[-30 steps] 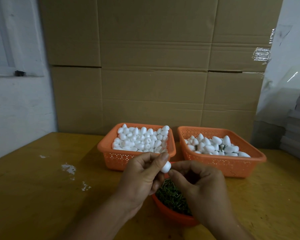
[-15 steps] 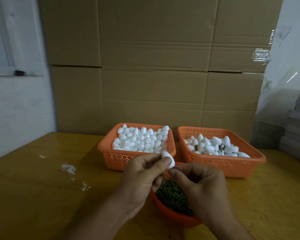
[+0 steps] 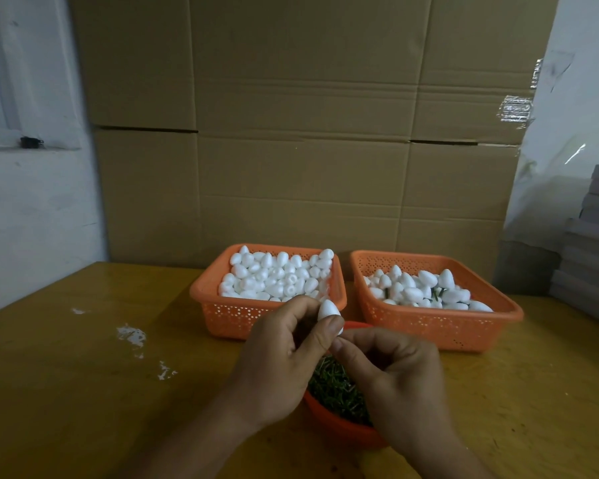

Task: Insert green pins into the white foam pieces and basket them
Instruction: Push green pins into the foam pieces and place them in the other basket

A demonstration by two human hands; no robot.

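Yellow-brown wooden table [image 3: 66, 392], worn varnish; white scuff marks [image 3: 132, 335] at left.

Left basket [image 3: 222, 316], orange perforated plastic: heaped with plain white foam pieces [image 3: 277, 276], no green showing among them. Judged the supply stock.

Left hand [image 3: 284, 361]: thumb and curled fingers pinch one egg-shaped foam piece [image 3: 327, 310], held above the bowl and just in front of the left basket's near rim. Against a second ago the piece sits higher and has turned pointed end up, broad end down toward the other hand.

Bowl [image 3: 339, 430], orange, nearest the person, largely covered by both hands: holds a tangle of green pins [image 3: 332, 388].

Right hand [image 3: 391, 378]: fingers curled, tips meeting directly under the foam piece's base. Whether a pin is pinched there cannot be told; none is visible. Its position is almost unchanged over the last second. Judgement: the turning presents the base for insertion, so the pin step is under way, not finished.

Right basket [image 3: 440, 333], orange, part filled: foam pieces with green stems [image 3: 436, 295] showing between them. Judged the finished lot; the held piece belongs here next.
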